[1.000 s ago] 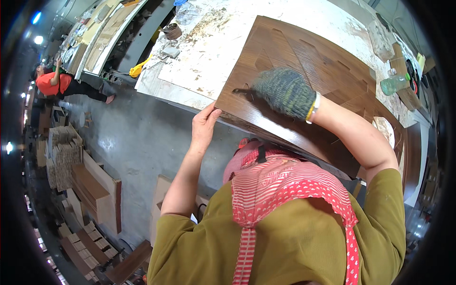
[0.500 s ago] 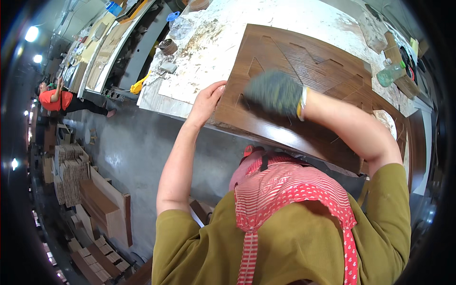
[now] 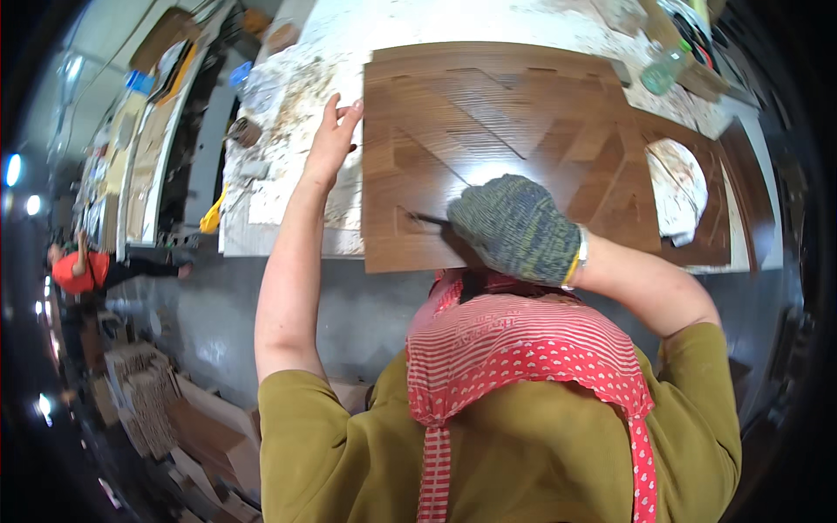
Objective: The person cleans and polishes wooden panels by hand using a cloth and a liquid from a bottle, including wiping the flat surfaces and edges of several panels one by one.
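Both hands work on the brown parquet panel, which lies flat on the white, glue-spattered workbench at twelve o'clock. Bare left hand, fingers spread open, rests at the panel's left edge. Gloved right hand is curled around a thin dark tool, its tip pointing toward nine o'clock on the wood.
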Motion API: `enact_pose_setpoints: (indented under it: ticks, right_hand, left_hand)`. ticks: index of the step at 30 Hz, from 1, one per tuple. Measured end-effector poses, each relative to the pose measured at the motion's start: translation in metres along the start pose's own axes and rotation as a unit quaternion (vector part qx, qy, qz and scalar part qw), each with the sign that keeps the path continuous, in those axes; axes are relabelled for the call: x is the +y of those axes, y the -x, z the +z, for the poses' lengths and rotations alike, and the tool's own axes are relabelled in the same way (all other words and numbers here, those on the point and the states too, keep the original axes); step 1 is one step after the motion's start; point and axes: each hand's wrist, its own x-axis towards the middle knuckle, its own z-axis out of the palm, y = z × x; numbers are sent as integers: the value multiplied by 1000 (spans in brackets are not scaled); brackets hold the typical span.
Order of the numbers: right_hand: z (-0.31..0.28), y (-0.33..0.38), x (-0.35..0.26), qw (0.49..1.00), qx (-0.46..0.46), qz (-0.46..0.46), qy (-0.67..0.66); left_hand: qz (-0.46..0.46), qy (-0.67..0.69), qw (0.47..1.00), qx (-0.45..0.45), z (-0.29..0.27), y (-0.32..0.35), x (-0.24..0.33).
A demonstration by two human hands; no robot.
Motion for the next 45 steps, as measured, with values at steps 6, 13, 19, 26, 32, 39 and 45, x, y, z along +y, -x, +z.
enact_pose_setpoints:
  ticks: [6,13,19,26,32,39,45]
  right_hand:
    - [-18,62,-10,977,88,189,38]
    - [-31,124,-13,876,235,362,213]
    - [-24,168,2,775,181,498,346]
    - [-35,106,-10,881,172,376,228]
    - [-56,174,43,737,140,615,242]
    - [-49,179,79,723,140,631,246]
    - [-56,170,85,792,100,579,169]
  left_hand:
    - [89,95,988,-82,36,-18,-6]
    - [44,167,982,-72,35,-15,-17]
    - [48,177,979,-93,36,-21,-16]
    - [44,182,977,-98,35,-24,-14]
    - [43,175,979,-94,35,-24,-12]
    - [22,173,980,-95,35,-28,-13]
    - [21,191,977,-94,34,-29,-17]
